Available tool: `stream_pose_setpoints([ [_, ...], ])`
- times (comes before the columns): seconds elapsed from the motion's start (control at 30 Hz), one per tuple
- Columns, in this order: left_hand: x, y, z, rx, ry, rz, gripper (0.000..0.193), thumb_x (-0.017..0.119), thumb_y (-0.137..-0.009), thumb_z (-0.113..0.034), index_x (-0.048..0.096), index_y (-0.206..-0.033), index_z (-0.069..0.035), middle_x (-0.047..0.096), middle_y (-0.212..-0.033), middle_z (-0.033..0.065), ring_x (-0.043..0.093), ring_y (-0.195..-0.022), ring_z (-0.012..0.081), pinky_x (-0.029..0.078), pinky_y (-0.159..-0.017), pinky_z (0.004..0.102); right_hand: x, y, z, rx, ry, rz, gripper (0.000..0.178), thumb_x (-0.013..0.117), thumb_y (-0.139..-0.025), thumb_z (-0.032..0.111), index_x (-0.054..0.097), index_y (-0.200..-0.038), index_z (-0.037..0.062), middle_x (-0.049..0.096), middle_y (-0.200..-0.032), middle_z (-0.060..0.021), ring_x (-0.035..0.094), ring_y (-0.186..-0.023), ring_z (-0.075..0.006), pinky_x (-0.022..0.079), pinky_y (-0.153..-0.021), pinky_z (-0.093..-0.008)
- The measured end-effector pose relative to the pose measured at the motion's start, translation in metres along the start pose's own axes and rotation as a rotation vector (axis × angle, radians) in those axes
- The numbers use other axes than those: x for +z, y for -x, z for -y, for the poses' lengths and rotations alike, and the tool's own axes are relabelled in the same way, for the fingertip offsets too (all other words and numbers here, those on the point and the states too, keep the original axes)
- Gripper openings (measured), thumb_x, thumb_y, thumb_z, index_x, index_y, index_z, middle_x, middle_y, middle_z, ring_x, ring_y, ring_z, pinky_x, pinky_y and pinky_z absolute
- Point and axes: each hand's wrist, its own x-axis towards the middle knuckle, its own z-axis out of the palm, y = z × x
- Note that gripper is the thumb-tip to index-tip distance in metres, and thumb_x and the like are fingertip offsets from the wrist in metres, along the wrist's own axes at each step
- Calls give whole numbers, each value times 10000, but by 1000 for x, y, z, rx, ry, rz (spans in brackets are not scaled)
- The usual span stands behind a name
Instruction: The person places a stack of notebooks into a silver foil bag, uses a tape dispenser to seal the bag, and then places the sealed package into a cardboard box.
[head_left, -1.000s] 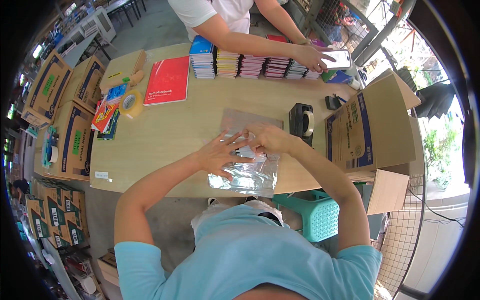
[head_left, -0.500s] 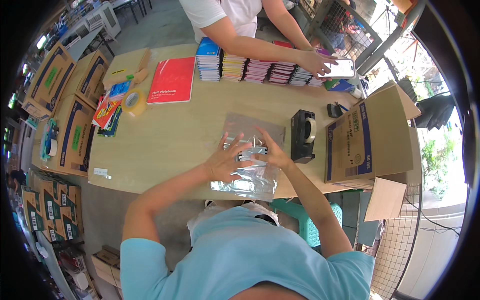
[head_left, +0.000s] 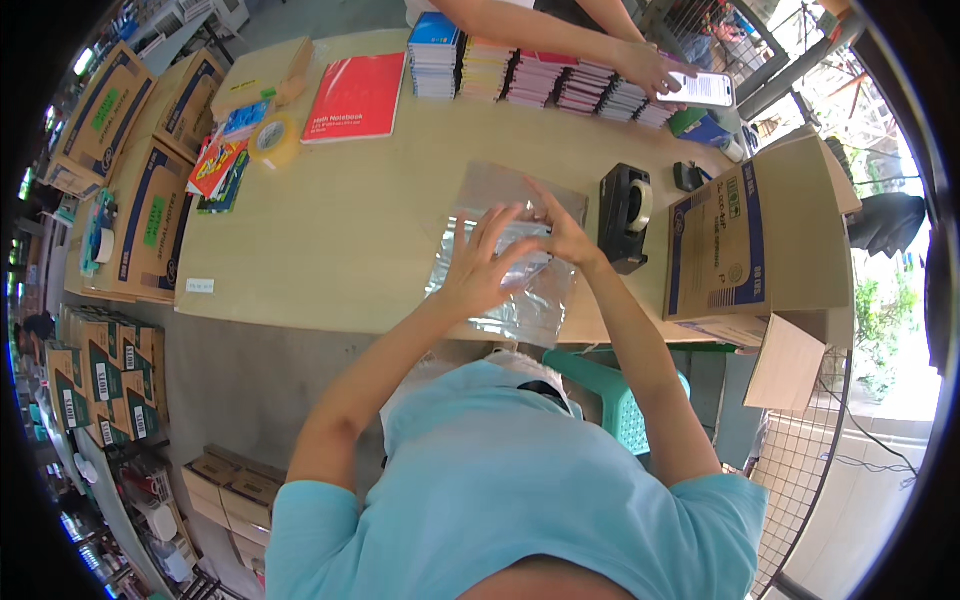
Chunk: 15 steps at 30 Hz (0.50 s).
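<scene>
Clear plastic bags point(head_left: 540, 318), or sheets of that kind, lie flat near the table's front edge and shine in the light. Over their middle, my left hand point(head_left: 480, 265) has its fingers stretched apart, with nothing seen in its grasp. My right hand point(head_left: 566, 236) is beside it over the bags' right part, index finger extended and thumb reaching toward the left hand. Whether the fingertips press on the plastic is hard to tell. A black tape dispenser point(head_left: 622, 225) with a roll of tape stands just right of my right hand.
An open cardboard box point(head_left: 720, 245) stands at the right. Stacked notebooks point(head_left: 435, 65) line the far edge, where another person's hand point(head_left: 650, 70) is at a phone point(head_left: 700, 90). A red notebook point(head_left: 355, 97), a tape roll point(head_left: 272, 140) and cardboard boxes point(head_left: 150, 225) are left.
My hands have drawn closer together over the plastic. The whole view has tilted, so the table appears higher in the picture.
</scene>
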Motion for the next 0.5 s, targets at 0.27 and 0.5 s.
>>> stream_pose_setpoints([
  [0.27, -2, 1, 1, -93, 336, -195, 350, 814, -711, -314, 673, -1006, -190, 384, -1454, 118, 381, -1338, 365, 217, -1076, 677, -10, 9, 2, 20, -90, 47, 1066, 803, -708, 46, 174, -1564, 137, 634, -1157, -150, 599, -1057, -229, 447, -983, -378],
  [0.5, 28, -1, 25, -106, 369, -327, 183, 790, -729, -205, 715, -894, -181, 447, -1405, 99, 434, -1292, 374, 337, -1065, 565, -8, -11, -7, -3, -13, 56, 1045, 769, -730, 73, 154, -1571, 159, 606, -1218, -166, 601, -1047, -234, 472, -927, -340],
])
